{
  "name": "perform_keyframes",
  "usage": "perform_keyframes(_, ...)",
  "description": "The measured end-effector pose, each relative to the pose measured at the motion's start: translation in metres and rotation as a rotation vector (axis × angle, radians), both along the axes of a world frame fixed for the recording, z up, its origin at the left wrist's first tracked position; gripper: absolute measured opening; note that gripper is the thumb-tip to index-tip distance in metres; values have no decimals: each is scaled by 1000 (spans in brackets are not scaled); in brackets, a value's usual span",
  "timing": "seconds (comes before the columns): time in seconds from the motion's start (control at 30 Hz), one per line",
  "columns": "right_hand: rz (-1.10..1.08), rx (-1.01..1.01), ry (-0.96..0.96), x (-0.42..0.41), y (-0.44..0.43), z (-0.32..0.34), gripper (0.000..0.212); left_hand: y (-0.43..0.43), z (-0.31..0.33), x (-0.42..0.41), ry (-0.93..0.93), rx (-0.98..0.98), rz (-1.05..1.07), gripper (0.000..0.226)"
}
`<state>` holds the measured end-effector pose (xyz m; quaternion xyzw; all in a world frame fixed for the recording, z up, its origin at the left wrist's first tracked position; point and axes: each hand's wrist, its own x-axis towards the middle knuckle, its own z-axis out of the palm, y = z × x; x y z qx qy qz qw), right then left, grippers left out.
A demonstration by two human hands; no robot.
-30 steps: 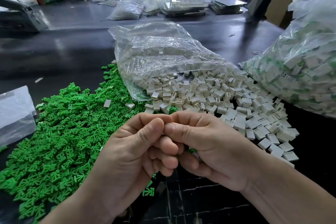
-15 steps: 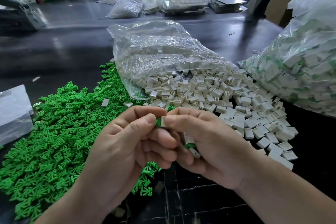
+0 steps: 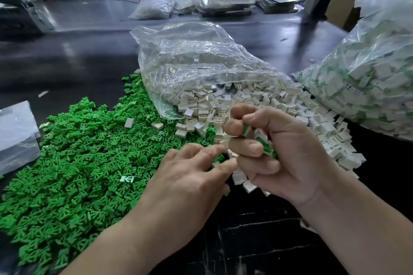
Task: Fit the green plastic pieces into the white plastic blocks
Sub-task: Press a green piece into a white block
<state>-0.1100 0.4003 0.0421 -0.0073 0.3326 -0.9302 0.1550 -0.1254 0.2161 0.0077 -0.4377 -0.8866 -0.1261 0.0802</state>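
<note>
The green pieces (image 3: pixel 78 163) are small, bright, forked bits heaped loosely over the near left of the dark table (image 3: pixel 67 56). The white blocks (image 3: pixel 268 100) are small, off-white and squarish. They spill toward the near right from the mouth of a crumpled clear bag (image 3: pixel 196 62) lying mid-table. The right hand (image 3: pixel 279 152) is curled round several white blocks with green showing in them, above the near edge of the white heap. The left hand (image 3: pixel 190 185) is loosely spread, palm down, its fingertips where the two heaps meet; whether it touches a piece I cannot tell. A big filled bag (image 3: pixel 368 78) crowds the right side, and a flat plastic bag (image 3: pixel 15 136) lies at the left edge.
</note>
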Motion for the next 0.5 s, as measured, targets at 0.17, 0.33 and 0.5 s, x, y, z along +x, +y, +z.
perform_keyframes(0.17,-17,122,-30,0,0,-1,19,-5,-3,-9,45,118,-29,12)
perform_keyframes(0.33,-2,196,-42,2,-2,-3,17,-4,0,-8,56,153,4,5)
perform_keyframes(0.5,-45,360,-3,3,-4,-4,9,-6,5,-4,-8,257,154,23)
